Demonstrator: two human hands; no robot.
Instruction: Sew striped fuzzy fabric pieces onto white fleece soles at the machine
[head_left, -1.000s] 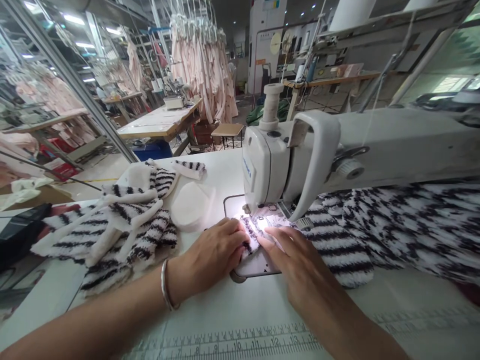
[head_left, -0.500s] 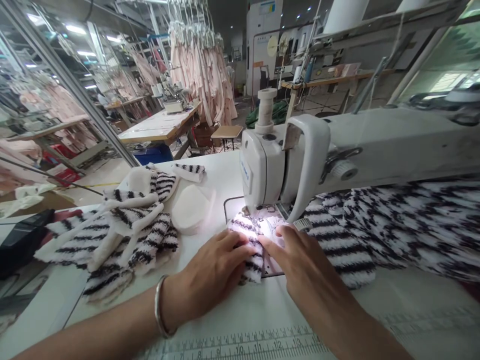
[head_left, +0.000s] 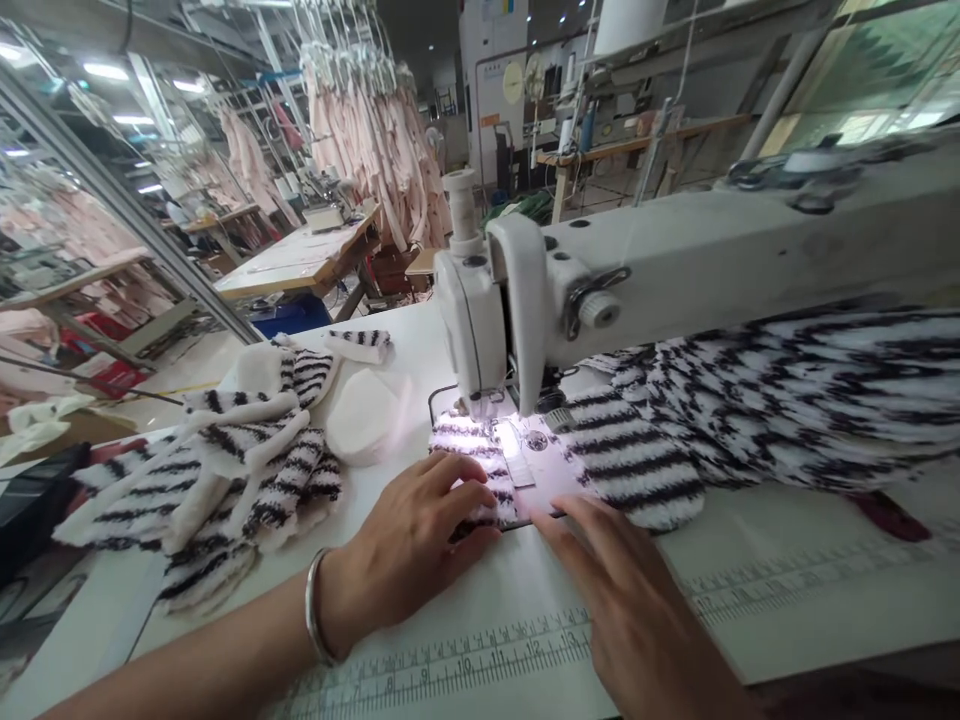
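A small piece of fluffy black-and-white striped fabric (head_left: 466, 455) lies under the lit needle area of a white sewing machine (head_left: 480, 320). My left hand (head_left: 420, 535), with a bangle at the wrist, is on its near end, fingers bent over the pile and thumb in front; the fingertips are partly hidden. To the right, my right hand (head_left: 611, 570) has its fingers stretched out and holds nothing. Its fingertips are near the front of the machine's plate (head_left: 551, 470), apart from the small piece.
Several striped cut pieces (head_left: 225, 460) are heaped on the left, beside a white round pad stack (head_left: 364, 415). More striped fabric (head_left: 750, 400) lies under the machine arm. A printed ruler scale (head_left: 465, 665) runs along the table's front. Pink garments (head_left: 360, 150) hang behind.
My right hand has drawn back toward me, off the small striped piece and the plate. My left hand stays on the piece, its fingers now more spread. The camera view has shifted.
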